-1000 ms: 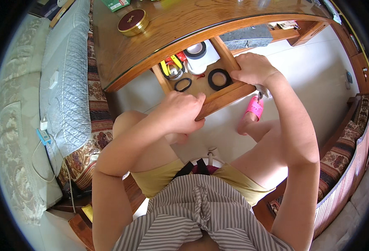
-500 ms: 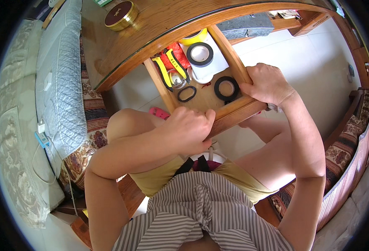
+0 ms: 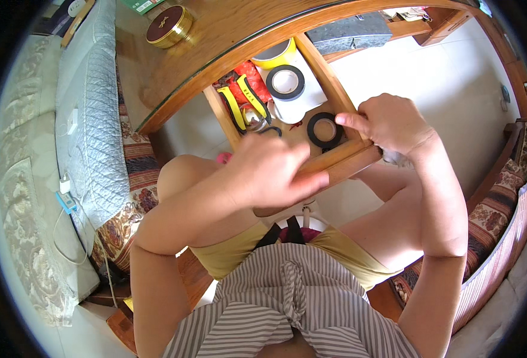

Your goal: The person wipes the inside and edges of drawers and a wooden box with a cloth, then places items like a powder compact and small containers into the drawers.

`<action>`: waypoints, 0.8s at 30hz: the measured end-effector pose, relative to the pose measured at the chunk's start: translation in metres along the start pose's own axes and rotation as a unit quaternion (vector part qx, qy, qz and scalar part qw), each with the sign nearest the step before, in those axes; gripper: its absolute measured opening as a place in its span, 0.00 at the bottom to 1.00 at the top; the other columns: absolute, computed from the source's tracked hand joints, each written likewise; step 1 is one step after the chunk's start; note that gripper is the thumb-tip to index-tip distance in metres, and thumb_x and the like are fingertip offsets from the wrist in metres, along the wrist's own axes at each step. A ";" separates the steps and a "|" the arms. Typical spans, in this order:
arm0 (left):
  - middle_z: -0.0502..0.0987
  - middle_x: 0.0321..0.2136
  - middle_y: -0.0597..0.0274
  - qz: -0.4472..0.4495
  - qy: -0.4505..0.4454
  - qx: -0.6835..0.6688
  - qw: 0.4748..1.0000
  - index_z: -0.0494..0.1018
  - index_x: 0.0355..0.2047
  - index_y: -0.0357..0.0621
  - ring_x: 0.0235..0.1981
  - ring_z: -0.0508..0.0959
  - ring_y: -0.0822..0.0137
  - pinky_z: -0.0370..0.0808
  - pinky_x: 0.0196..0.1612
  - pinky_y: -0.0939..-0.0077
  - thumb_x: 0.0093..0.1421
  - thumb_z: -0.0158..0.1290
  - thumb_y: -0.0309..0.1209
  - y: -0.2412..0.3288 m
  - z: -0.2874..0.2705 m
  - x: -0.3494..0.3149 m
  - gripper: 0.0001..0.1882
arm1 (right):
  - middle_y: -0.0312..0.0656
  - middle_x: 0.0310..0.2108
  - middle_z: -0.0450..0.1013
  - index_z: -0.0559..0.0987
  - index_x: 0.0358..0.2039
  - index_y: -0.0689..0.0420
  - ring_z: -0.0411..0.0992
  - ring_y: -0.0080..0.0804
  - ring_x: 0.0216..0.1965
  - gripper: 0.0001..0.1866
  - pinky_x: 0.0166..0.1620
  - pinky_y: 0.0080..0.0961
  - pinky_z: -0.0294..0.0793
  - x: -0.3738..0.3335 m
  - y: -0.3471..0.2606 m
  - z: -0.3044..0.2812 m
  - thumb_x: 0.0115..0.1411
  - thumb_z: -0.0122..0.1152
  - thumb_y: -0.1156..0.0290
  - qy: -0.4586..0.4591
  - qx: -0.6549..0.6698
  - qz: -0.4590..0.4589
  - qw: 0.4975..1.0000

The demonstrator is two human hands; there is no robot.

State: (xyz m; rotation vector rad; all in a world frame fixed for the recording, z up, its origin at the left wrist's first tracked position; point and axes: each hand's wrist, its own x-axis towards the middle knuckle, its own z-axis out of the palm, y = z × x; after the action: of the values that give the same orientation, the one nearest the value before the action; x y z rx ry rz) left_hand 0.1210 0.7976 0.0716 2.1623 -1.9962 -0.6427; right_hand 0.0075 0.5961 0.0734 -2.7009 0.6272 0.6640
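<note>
Surface: a curved wooden table (image 3: 227,36) with a glossy top; a round gold tin with a dark red lid (image 3: 168,25) stands on it, and a grey flat case (image 3: 350,34) lies on a shelf under its edge.
Room: pale tiled floor (image 3: 448,83); a grey quilted cushion (image 3: 93,125) on patterned upholstery to the left, more patterned seating to the right.
Drawer: a shallow wooden drawer (image 3: 350,158) stands pulled out over the knees (its front rail nearest the body).
Contents: yellow-handled pliers (image 3: 242,104), a black tape roll on white paper (image 3: 285,82), a yellow roll (image 3: 275,55) at the back, and a second black tape roll (image 3: 325,129) near the front right corner.
Left hand: (image 3: 272,173) loosely curled, palm down, lying on the front rail; whether it grips anything cannot be told.
Right hand: (image 3: 389,122) fingers bent over the drawer's right front corner, holding the wood, index tip just beside the second black tape roll.
</note>
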 end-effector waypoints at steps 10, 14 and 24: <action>0.64 0.44 0.45 -0.131 0.259 0.089 0.953 0.65 0.54 0.39 0.42 0.74 0.46 0.73 0.47 0.57 0.52 0.60 0.37 -0.041 0.013 0.066 0.30 | 0.43 0.27 0.78 0.82 0.29 0.54 0.76 0.40 0.34 0.20 0.41 0.35 0.75 -0.025 0.005 -0.020 0.58 0.53 0.50 0.145 0.031 -0.023 0.989; 0.64 0.44 0.46 -0.120 0.284 0.020 0.951 0.71 0.50 0.40 0.42 0.74 0.49 0.75 0.44 0.61 0.45 0.61 0.35 -0.050 0.008 0.066 0.30 | 0.44 0.22 0.76 0.81 0.28 0.55 0.76 0.41 0.28 0.17 0.37 0.34 0.74 -0.023 0.012 -0.018 0.58 0.55 0.54 0.225 0.044 -0.063 0.971; 0.71 0.46 0.58 0.020 0.202 -0.457 0.866 0.61 0.59 0.39 0.43 0.73 0.69 0.74 0.45 0.75 0.47 0.55 0.20 -0.050 0.006 0.041 0.36 | 0.39 0.23 0.75 0.80 0.36 0.61 0.72 0.22 0.28 0.22 0.34 0.25 0.71 -0.003 0.013 -0.032 0.57 0.60 0.51 0.237 0.350 -0.140 0.895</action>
State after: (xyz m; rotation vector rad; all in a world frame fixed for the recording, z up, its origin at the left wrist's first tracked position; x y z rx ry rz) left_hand 0.1662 0.7646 0.0383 1.4869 -1.1424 -0.8171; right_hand 0.0109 0.5735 0.0999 -2.1717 0.4442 -0.2796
